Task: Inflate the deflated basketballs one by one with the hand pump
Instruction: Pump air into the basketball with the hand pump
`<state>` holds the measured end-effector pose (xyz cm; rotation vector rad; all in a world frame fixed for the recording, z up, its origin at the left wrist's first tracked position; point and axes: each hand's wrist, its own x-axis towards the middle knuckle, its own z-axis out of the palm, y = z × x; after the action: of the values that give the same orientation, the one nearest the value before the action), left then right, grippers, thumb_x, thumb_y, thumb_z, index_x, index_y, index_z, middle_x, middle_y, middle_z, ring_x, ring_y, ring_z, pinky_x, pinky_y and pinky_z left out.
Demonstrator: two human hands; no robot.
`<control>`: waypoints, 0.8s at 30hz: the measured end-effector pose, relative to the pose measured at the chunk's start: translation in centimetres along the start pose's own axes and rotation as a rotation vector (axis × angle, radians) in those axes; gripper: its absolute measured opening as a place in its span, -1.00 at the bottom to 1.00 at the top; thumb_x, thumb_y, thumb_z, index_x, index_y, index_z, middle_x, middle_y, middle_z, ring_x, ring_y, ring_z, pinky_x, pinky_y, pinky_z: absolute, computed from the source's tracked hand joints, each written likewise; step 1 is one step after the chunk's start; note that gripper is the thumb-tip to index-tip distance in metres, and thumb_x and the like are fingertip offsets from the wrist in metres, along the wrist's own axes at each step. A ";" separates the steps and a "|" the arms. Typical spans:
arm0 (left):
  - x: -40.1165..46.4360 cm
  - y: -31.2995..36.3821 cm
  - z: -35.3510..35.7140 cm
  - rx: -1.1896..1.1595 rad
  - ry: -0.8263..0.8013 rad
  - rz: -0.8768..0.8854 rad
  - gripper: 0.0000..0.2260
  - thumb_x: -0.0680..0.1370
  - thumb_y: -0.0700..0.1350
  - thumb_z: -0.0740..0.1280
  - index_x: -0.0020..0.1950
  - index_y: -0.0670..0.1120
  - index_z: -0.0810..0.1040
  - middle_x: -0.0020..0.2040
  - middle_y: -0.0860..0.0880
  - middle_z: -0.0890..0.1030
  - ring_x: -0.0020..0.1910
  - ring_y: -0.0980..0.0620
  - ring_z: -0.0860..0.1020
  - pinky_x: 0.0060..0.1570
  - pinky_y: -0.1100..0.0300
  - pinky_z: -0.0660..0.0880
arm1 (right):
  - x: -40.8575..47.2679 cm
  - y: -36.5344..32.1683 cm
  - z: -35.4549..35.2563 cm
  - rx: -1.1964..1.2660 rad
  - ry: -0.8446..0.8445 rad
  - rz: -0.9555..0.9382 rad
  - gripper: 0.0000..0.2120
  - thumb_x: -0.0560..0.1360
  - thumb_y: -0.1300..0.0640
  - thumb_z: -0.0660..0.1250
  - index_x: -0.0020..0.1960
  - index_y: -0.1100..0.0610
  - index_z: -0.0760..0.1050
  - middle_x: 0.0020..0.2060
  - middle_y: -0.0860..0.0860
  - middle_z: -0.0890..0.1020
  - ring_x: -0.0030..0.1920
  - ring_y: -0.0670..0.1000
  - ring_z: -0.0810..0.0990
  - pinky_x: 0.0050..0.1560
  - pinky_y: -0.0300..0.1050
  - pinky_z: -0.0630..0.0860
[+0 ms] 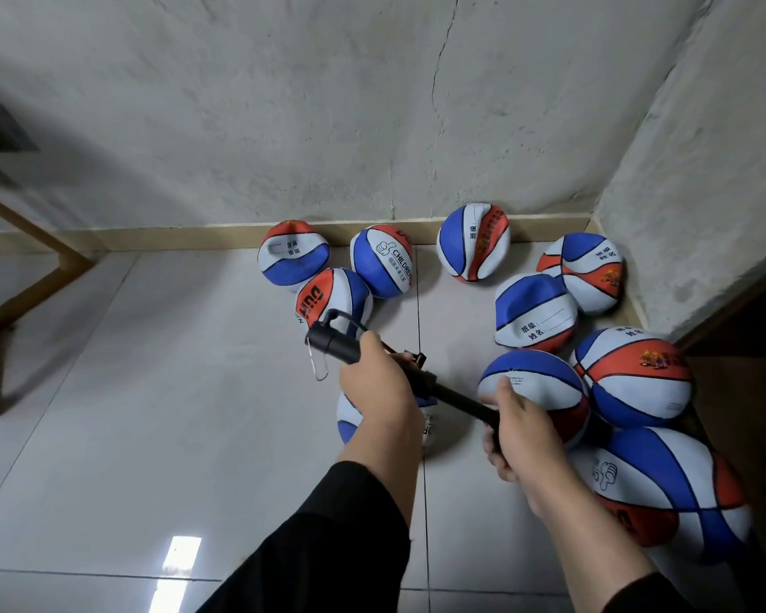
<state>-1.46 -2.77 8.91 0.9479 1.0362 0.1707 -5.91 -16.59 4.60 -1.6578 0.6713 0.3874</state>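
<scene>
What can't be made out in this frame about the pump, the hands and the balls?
- Head view: the pump needle end is hidden behind the right hand; whether it sits in a valve cannot be told.
- The ball under the left hand is mostly covered by that hand and its wrist.
- The nearest ball is partly covered by the right forearm.
- Small print on the ball at the right hand is too small to read.

I am wearing black long sleeves on both arms, the left sleeve (328, 537) hanging loose and wide at its cuff, the right sleeve (637, 590) ending above my bare wrist.
</scene>
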 end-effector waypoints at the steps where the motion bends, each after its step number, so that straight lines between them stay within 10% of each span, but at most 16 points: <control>1: 0.3 0.1 -0.2 -0.007 0.012 0.003 -0.89 0.59 -0.12 0.26 -0.08 -0.14 0.43 -0.44 -0.09 0.55 -0.40 -0.12 0.52 -0.41 0.05 0.59 | 0.0 0.2 -0.5 0.014 0.007 0.008 -0.54 0.72 -0.18 0.03 0.18 0.09 0.57 -0.44 0.13 0.46 -0.57 0.00 0.32 -0.57 -0.29 0.18; 10: -0.2 -0.5 0.1 0.036 0.042 0.018 -0.84 0.60 -0.07 0.25 -0.04 -0.17 0.46 -0.44 -0.08 0.56 -0.54 0.01 0.48 -0.61 0.29 0.40 | 0.4 0.0 1.8 -0.030 0.012 -0.038 -0.54 0.70 -0.20 -0.01 0.09 0.07 0.55 -0.45 0.08 0.47 -0.49 0.07 0.42 -0.48 -0.23 0.27; 19: -2.0 -1.4 0.2 0.074 -0.032 -0.016 -0.76 0.56 -0.08 0.25 -0.06 -0.26 0.55 -0.37 -0.16 0.60 -0.37 -0.13 0.55 -0.36 0.10 0.54 | 0.5 -0.2 4.2 -0.126 0.030 -0.139 -0.45 0.69 -0.21 0.01 0.03 0.18 0.58 -0.04 0.23 0.68 0.03 0.27 0.65 0.07 0.14 0.58; 24: -1.2 -0.5 0.2 0.039 -0.055 0.005 -0.84 0.55 -0.10 0.25 -0.12 -0.19 0.44 -0.45 -0.13 0.56 -0.38 -0.15 0.51 -0.27 -0.09 0.57 | 0.2 -0.1 2.2 -0.066 -0.003 -0.082 -0.45 0.64 -0.32 0.01 0.08 0.07 0.58 -0.38 0.12 0.56 -0.41 0.10 0.49 -0.41 -0.16 0.38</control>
<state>-2.08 -3.86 9.37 0.9850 0.9892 0.1280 -5.39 -14.49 4.12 -1.7414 0.5916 0.3568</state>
